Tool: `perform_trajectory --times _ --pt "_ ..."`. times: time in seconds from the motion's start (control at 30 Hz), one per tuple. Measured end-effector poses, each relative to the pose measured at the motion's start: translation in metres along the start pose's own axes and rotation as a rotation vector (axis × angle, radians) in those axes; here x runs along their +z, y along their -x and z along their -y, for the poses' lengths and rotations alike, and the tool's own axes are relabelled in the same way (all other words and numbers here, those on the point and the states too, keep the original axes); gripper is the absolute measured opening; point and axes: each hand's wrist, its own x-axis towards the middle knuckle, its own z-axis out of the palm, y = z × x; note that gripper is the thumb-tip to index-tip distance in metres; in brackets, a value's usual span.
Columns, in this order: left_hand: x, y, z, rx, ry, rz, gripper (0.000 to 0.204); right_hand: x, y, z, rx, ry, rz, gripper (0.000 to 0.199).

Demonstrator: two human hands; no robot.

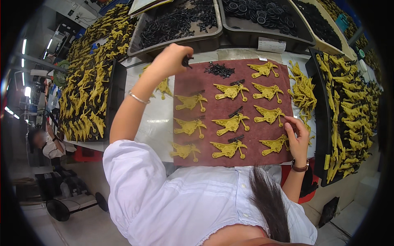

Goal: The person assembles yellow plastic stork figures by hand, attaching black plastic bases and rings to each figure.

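The left hand (pixel 172 60) pinches a small black plastic part (pixel 187 61) above the brown mat's (pixel 205 158) far corner; the right hand (pixel 297 137), fingers loose, touches a yellow plastic bird-shaped piece (pixel 275 144) at the mat's right edge. Seating each black part squarely seems key.

Person wears a loose white short-sleeved cotton blouse (pixel 197 205) with puffed sleeves and a lace-trimmed hem. Thin silver bangle (pixel 138 98) on the left wrist; dark brown strap wristwatch (pixel 300 167) on the right wrist. A lock of long dark hair (pixel 266 201) hangs over the blouse front.
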Motion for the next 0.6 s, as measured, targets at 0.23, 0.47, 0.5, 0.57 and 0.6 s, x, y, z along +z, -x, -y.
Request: perform_trajectory --times 0.23,0.47,0.5,0.57,0.6 --pt "0.052 -0.003 0.0 -0.037 -0.093 0.246 0.057 0.004 0.003 -0.004 0.013 -0.072 0.012 0.02" --pt "0.051 0.013 0.034 0.084 0.202 0.109 0.037 0.011 0.001 -0.007 0.063 -0.106 0.074 0.02" --pt "0.053 0.016 0.035 0.081 0.203 0.111 0.037 0.012 0.0 -0.008 0.054 -0.106 0.078 0.02" --pt "0.056 0.024 0.036 0.078 0.223 0.013 0.026 0.016 -0.004 -0.006 0.045 -0.104 0.084 0.02" --pt "0.058 0.027 0.038 0.074 0.224 0.012 0.026 0.018 -0.006 -0.004 0.017 -0.083 0.098 0.021"
